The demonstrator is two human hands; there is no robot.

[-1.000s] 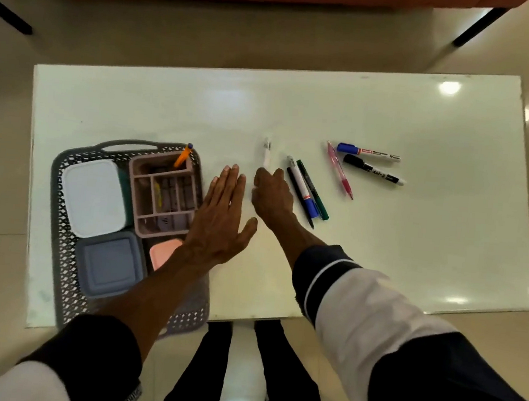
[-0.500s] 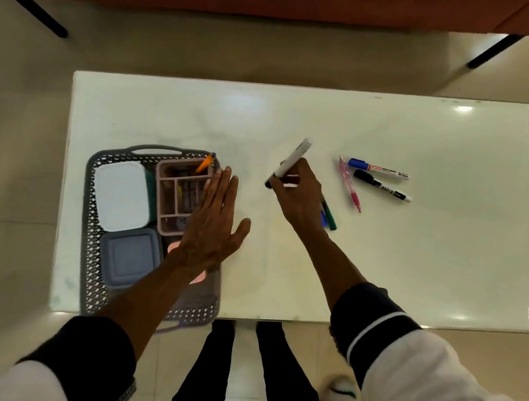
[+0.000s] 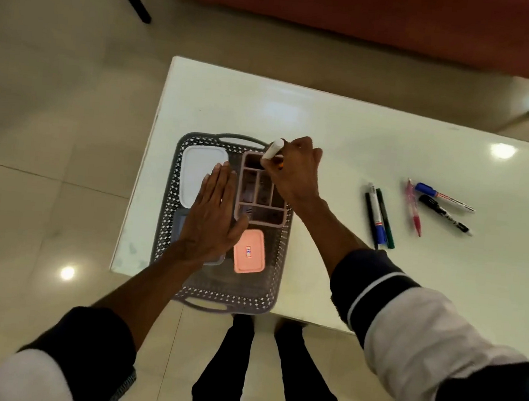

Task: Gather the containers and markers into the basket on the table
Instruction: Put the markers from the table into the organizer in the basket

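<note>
A grey perforated basket (image 3: pixel 268 284) sits at the table's near left corner. Inside it are a white-lidded container (image 3: pixel 200 168), a grey-lidded one (image 3: pixel 178 229) mostly hidden under my left hand, a small pink-lidded box (image 3: pixel 249 255) and a pink divided organizer (image 3: pixel 262 197). My right hand (image 3: pixel 296 171) holds a white marker (image 3: pixel 273 149) over the organizer's far end. My left hand (image 3: pixel 213 218) lies flat and open over the basket's left half. On the table to the right lie a group of three markers (image 3: pixel 379 216) and three more markers (image 3: pixel 438 207).
The white table (image 3: pixel 391 141) ends just left of the basket and at its near side. A red sofa (image 3: pixel 371 13) with dark legs stands beyond the table. My legs (image 3: pixel 272 379) are below the near edge.
My right hand picked up the white marker from the table's middle and carried it left to the organizer. My left hand shifted left over the basket. The camera view also swung left.
</note>
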